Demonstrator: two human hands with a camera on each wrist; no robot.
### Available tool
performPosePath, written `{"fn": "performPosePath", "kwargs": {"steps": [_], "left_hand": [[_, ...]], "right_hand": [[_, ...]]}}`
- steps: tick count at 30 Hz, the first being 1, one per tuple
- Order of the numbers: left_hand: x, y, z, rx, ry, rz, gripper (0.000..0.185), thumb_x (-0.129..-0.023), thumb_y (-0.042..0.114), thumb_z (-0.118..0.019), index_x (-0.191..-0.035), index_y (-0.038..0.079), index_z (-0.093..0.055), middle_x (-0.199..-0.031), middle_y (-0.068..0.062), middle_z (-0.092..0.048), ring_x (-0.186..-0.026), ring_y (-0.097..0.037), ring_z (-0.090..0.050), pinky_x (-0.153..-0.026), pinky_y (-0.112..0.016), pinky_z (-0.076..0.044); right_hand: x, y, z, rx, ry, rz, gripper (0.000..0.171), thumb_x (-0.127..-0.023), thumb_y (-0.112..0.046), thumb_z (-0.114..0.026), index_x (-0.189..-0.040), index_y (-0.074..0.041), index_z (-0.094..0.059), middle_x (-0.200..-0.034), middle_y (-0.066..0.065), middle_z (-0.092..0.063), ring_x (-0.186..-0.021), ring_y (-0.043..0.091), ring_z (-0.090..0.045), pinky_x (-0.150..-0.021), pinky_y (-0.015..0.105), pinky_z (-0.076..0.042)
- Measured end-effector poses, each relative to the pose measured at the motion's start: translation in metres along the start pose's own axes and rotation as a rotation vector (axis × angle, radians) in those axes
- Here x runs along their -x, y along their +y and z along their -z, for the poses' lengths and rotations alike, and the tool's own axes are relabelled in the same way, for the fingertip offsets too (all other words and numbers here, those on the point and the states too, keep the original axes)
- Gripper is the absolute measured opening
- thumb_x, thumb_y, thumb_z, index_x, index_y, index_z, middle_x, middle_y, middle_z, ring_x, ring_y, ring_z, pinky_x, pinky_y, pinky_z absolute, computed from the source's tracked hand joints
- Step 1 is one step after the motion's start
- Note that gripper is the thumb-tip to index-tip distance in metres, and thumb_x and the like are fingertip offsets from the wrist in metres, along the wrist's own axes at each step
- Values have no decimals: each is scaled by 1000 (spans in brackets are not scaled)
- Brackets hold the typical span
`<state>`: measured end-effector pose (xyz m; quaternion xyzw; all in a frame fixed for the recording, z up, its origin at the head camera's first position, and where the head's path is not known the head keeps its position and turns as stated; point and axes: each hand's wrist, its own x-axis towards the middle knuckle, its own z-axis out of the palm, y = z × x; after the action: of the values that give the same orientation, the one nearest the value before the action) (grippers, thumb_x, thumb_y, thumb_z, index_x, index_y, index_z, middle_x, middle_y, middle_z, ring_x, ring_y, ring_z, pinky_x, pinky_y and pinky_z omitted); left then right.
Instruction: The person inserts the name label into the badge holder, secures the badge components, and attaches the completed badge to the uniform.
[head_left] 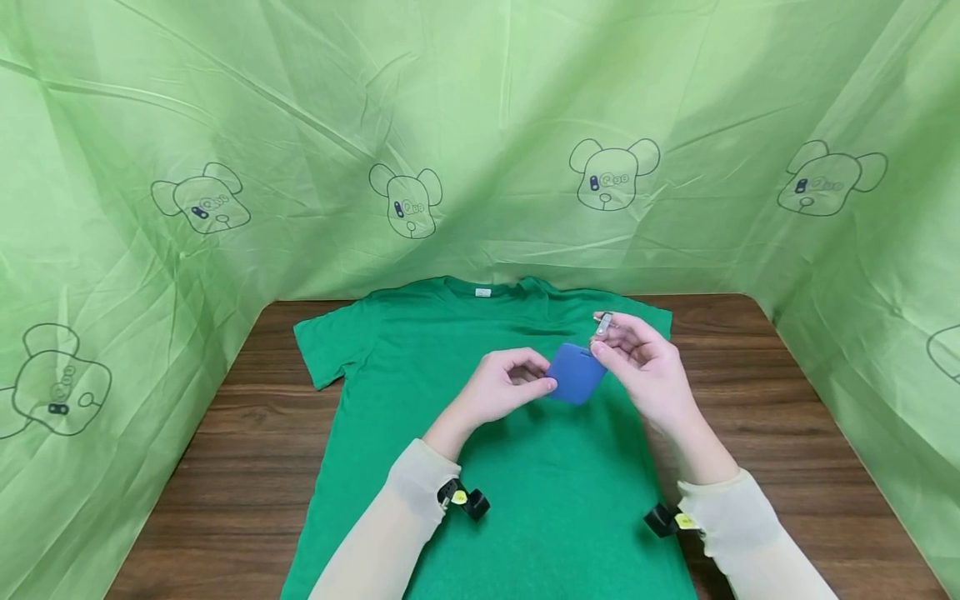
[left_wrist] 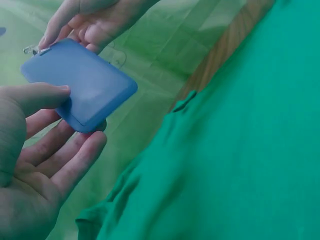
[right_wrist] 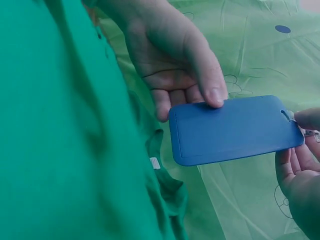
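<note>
Both hands hold a blue badge holder [head_left: 576, 374] above a green T-shirt [head_left: 480, 467] that is spread out on the table. My left hand [head_left: 504, 384] pinches its lower left corner, thumb on the face and fingers behind, as the left wrist view shows. At the slotted end, my right hand [head_left: 642, 367] grips the badge holder between thumb and fingers. A metal clip [head_left: 604, 322] sticks up at the right fingertips, joined to the slot. In the right wrist view the holder's flat face [right_wrist: 230, 130] shows a thin line along its edge.
The T-shirt's collar with a white label [head_left: 482, 292] lies at the far edge of the brown wooden table [head_left: 255, 450]. Light green cloth [head_left: 480, 100] printed with bear outlines hangs behind and at both sides. Each wrist bears a small black camera [head_left: 465, 500].
</note>
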<state>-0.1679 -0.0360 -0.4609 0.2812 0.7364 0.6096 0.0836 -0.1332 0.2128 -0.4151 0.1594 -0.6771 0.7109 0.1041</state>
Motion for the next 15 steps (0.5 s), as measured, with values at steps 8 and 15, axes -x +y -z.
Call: {"fn": "performPosePath", "kwargs": {"steps": [8,15], "left_hand": [[0,2,-2,11,36,-20,15,-102,12,-79,-114,3,-78,-107,-10,-78,-92,-15,-74,-83,-32,-65],[0,5,-4,-1,33,-29,14,-103,12,-79,-114,4,-78,-106,-9,-78,-91,-12,-74,-82,-32,-65]], "right_hand": [[1,2,0,68,-24,6,37,-101,9,-72,-136,14,-62,-106,0,-76,-98,13,-72,-84,19,-61],[0,3,1,155,-26,17,36,-101,11,-70,-137,12,-64,-106,-3,-75,-98,9,-72,-83,17,-60]]}}
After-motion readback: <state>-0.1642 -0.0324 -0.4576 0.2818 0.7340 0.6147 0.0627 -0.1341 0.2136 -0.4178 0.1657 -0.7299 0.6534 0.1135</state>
